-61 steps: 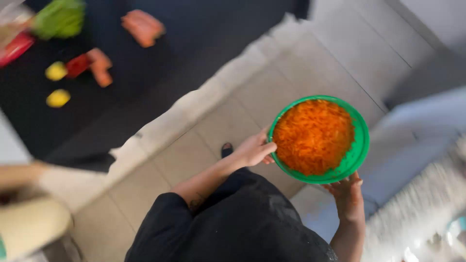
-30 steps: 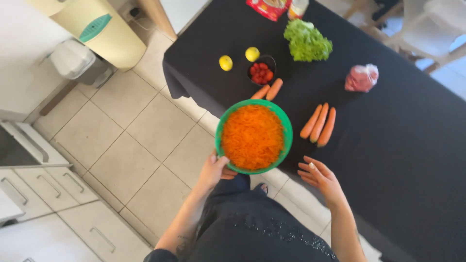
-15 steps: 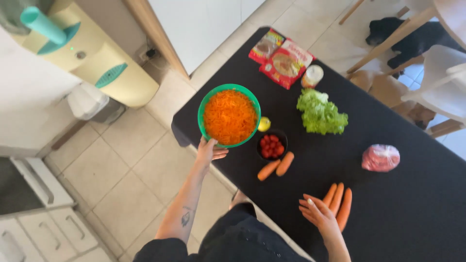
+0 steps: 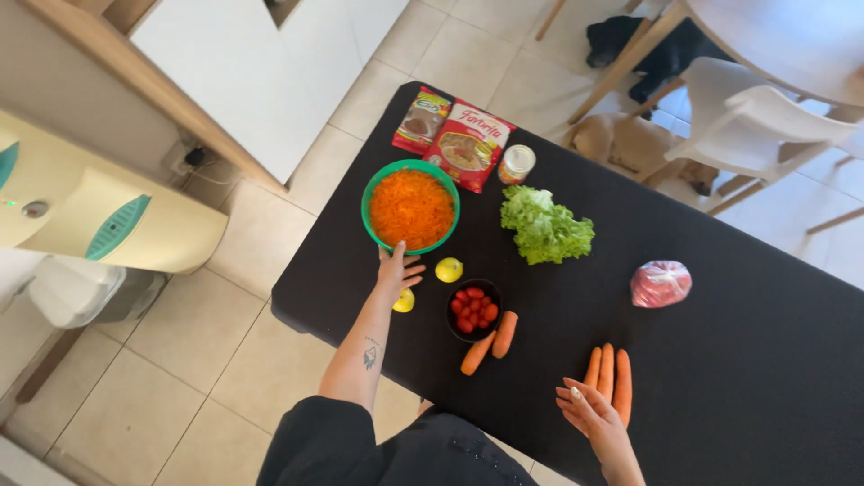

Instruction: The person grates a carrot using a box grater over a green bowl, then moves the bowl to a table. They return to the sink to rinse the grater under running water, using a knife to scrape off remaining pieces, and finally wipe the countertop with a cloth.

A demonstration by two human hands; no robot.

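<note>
The green bowl of grated carrot (image 4: pixel 411 208) is being set down near the black table's (image 4: pixel 720 360) far-left corner, its near rim touched by the left hand (image 4: pixel 393 270), fingers spread. The right hand (image 4: pixel 589 411) rests open-fingered beside three carrots (image 4: pixel 608 378) at the near edge. Releasing the bowl seems due.

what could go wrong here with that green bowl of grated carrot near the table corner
The green bowl sits close to the black table's left edge, with only the left hand's fingertips at its rim; a nudge might tip grated carrot onto the floor. The two lemons by that hand could roll off if bumped. The right hand rests by the carrots, too far to help.
</note>
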